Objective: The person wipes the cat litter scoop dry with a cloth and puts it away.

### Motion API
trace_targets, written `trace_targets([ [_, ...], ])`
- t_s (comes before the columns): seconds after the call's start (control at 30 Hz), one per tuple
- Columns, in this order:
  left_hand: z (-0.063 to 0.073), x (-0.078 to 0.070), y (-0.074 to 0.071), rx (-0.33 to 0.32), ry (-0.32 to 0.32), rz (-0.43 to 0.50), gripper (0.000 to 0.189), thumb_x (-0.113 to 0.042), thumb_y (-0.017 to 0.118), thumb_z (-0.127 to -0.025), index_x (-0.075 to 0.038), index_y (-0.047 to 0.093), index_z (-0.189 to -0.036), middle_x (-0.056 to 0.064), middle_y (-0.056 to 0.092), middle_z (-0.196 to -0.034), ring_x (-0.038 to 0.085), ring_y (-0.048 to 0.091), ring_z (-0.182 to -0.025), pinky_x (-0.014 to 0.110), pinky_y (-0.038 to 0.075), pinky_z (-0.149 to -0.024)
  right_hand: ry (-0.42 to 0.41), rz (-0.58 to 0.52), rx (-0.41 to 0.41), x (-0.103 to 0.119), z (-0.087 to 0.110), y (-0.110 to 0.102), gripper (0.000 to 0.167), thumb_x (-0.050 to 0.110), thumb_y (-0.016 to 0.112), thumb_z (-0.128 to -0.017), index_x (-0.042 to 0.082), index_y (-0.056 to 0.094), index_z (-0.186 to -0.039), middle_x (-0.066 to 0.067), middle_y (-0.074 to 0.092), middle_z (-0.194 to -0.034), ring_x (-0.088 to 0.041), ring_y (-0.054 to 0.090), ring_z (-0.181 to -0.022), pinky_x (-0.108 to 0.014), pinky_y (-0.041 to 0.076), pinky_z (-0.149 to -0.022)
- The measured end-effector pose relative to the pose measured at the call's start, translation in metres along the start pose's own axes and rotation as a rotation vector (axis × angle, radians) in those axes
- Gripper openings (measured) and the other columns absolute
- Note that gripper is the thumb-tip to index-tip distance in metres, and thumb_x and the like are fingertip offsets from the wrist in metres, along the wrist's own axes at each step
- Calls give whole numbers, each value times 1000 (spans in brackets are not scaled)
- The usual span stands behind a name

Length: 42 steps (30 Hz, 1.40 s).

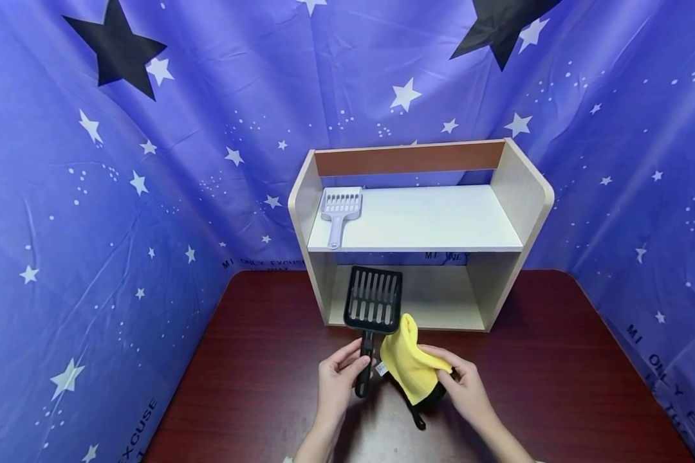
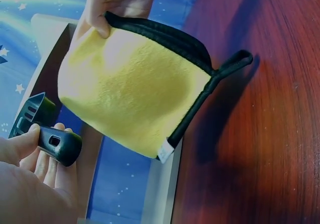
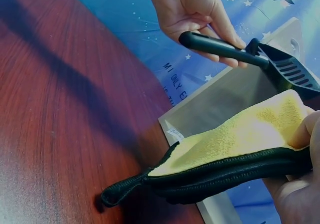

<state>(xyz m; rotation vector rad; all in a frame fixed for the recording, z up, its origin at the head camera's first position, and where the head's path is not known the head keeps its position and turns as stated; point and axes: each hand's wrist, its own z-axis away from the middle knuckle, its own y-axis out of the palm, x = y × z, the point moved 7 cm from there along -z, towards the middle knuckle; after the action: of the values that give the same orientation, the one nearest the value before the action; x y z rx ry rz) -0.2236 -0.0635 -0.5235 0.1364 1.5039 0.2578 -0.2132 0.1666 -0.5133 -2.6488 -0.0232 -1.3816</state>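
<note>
My left hand (image 1: 338, 379) grips a black slotted litter scoop (image 1: 373, 299) by its handle, thumb on top, the slotted head pointing away toward the shelf. In my right hand (image 1: 463, 386) a folded yellow cloth (image 1: 411, 366) with black edging is pinched at one side. The cloth has a black hanging loop (image 2: 235, 64) and a small white tag (image 2: 165, 150). It hangs over the table just right of the scoop's handle. In the right wrist view the scoop's handle (image 3: 215, 47) shows above the cloth, apart from it.
A two-tier wooden shelf (image 1: 414, 249) stands at the back of the dark red table (image 1: 255, 386). On its upper board, at the left, lies a light grey slotted scoop (image 1: 340, 209). Blue star-patterned curtains (image 1: 208, 128) surround the table on the back and sides.
</note>
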Motion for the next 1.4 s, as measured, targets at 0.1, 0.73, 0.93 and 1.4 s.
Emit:
trace_targets([
  [0.1,2,-2,0,-3,2,-9,42,1,72,-87,8,63,-127,31,70,-111,14,76,-81,22,61,-70,12,3,-1,0,1,-2,43,-25,47,-85,-10,64,-122,9,70,-125,4,61,-115,-10,51,-90],
  [0.73,0,-17,6,38,44,3,43,1,73,-85,8,63,-126,33,69,-111,14,76,-81,25,62,-71,26,4,6,0,4,-5,42,-24,47,-86,-10,63,-123,9,69,-125,4,61,-113,-10,51,-89],
  [0.93,-1,-25,11,43,47,-3,42,-2,74,-85,6,65,-126,31,70,-110,14,76,-82,25,62,-72,14,-7,10,-1,5,-5,42,-24,47,-86,-11,63,-123,9,69,-126,4,61,-114,-9,50,-90],
  [1.4,-9,-37,20,63,75,24,41,2,72,-86,7,64,-126,31,70,-110,12,75,-81,27,62,-72,-1,-9,11,-2,7,-6,44,-25,47,-85,-11,63,-122,8,70,-125,4,61,-113,-9,50,-90],
])
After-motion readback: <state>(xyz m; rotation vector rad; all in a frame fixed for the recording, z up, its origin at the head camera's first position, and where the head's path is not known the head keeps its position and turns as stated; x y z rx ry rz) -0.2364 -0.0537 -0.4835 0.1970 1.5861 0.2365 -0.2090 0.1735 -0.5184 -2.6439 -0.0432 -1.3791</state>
